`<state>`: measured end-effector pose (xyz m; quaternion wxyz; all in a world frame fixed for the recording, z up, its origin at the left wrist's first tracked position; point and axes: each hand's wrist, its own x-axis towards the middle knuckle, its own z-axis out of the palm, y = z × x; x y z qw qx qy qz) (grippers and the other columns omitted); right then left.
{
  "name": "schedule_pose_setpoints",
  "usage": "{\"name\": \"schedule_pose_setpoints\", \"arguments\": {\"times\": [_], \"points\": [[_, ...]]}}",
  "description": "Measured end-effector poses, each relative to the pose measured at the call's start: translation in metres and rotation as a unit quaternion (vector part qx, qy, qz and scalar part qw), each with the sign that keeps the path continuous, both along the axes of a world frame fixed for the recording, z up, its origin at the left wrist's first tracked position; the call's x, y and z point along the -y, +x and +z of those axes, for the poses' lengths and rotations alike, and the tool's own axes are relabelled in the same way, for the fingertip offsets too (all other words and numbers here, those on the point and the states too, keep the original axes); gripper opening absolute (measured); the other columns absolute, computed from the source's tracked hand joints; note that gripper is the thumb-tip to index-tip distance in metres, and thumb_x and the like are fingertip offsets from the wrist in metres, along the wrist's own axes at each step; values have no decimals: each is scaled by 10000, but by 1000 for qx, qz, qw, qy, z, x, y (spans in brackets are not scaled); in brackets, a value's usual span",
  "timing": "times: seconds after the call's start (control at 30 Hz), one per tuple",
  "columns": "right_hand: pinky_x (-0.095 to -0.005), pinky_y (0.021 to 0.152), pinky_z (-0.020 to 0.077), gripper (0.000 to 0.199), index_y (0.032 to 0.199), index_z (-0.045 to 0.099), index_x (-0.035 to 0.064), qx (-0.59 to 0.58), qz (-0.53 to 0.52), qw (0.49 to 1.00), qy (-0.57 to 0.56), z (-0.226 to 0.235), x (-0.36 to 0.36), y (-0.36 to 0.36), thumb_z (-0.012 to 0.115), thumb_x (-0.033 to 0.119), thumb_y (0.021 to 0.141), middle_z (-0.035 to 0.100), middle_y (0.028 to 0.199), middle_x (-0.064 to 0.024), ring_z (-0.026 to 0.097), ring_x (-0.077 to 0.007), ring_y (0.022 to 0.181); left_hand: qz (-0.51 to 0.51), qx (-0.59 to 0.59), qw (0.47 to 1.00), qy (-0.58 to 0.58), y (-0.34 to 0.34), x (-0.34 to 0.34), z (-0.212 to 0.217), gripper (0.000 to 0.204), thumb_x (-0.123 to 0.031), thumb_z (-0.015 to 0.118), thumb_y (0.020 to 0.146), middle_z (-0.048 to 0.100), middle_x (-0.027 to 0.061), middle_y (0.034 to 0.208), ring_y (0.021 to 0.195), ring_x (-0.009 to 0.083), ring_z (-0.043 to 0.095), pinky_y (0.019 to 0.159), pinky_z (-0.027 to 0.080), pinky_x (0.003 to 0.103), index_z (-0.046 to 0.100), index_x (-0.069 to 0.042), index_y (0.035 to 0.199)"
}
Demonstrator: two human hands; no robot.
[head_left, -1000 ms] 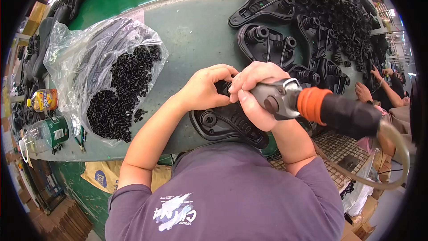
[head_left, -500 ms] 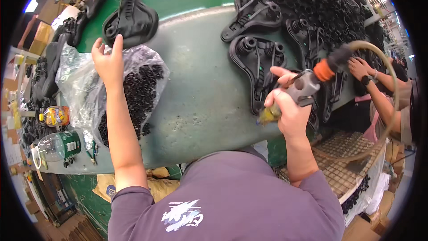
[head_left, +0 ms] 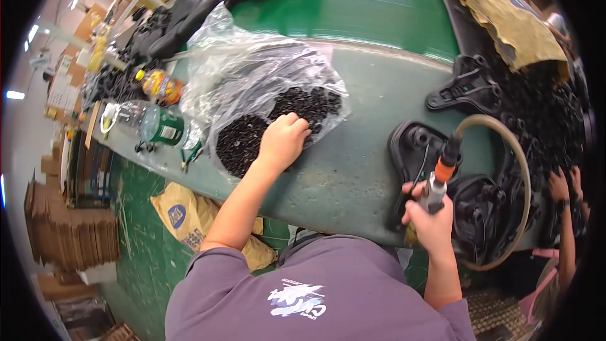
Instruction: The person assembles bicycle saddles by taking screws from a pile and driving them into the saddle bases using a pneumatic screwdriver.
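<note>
The left hand [head_left: 282, 142] is down in the open clear plastic bag [head_left: 252, 69] on the left part of the green workbench [head_left: 353, 170], fingers curled narrow into the heap of small black screws [head_left: 278, 120], knuckles up; whether it has pinched one cannot be told from this view. The right hand [head_left: 429, 221] is wrapped tight around the grey grip of a pneumatic screwdriver [head_left: 439, 180] with an orange collar, held upright at the near right edge of the bench, its air hose [head_left: 517, 170] looping out to the right. Just beside the tool, touching the bench, lies a black moulded plastic part [head_left: 416, 145] with round sockets; another similar black part [head_left: 470, 85] lies farther back, and a large pile of them [head_left: 549, 120] fills the far right. A tan paper sack [head_left: 499, 6] sits at the far right corner; bottles and a green-lidded jar [head_left: 158, 126] stand left of the bag. Another person's hand [head_left: 558, 186] shows at the right rim. The step in hand appears to be fetching a fastener. The next move would call for carrying a screw across to a socket of the near part and seating it upright before the driver tip meets it.
</note>
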<state>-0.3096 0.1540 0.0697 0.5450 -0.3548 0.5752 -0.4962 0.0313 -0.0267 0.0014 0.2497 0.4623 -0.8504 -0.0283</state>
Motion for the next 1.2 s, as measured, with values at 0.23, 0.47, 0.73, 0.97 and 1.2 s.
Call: {"name": "schedule_pose_setpoints", "arguments": {"times": [0.23, 0.47, 0.73, 0.97, 1.2], "points": [[-271, 631, 556, 196, 1033, 607, -14, -39, 56, 997, 20, 35, -30, -9, 674, -55, 854, 711, 1303, -236, 676, -76, 691, -19, -219, 975, 41, -21, -6, 2, 186, -59, 821, 885, 719, 118, 1087, 988, 337, 685, 860, 565, 425, 641, -15, 900], [-447, 741, 614, 358, 1221, 455, 77, 159, 31, 881, -445, 79, -1, 2, 664, 9, 938, 634, 1140, -253, 692, -238, 720, -174, -607, 576, 519, -78, -91, 40, 87, -73, 721, 1030, 726, 120, 916, 707, 158, 677, 637, 567, 297, 696, 10, 1019], [-399, 706, 616, 326, 1207, 462, 84, 112, 75, 858, -496, 78, 9, 3, 652, 23, 951, 611, 1111, -138, 699, -202, 695, -242, -652, 432, 574, -122, -128, 33, 206, -21, 741, 997, 708, 180, 1117, 845, 239, 734, 734, 622, 345, 768, 46, 1189], [-428, 718, 621, 368, 1197, 480, 73, 109, 107, 847, -508, 76, 6, -14, 685, -31, 909, 662, 1089, -184, 727, -239, 746, -279, -545, 547, 571, -131, -113, 43, 216, -100, 667, 1068, 727, 156, 1023, 862, 199, 728, 711, 597, 314, 752, 76, 1159], [-448, 763, 602, 381, 1218, 463, 59, -32, -8, 859, -511, 73, 16, -12, 632, -70, 902, 617, 1061, -191, 660, -217, 728, -210, -189, 953, 109, -141, -49, 37, 885, -115, 912, 691, 603, 253, 1450, 1348, 416, 592, 1155, 466, 478, 544, 12, 1486]]}}
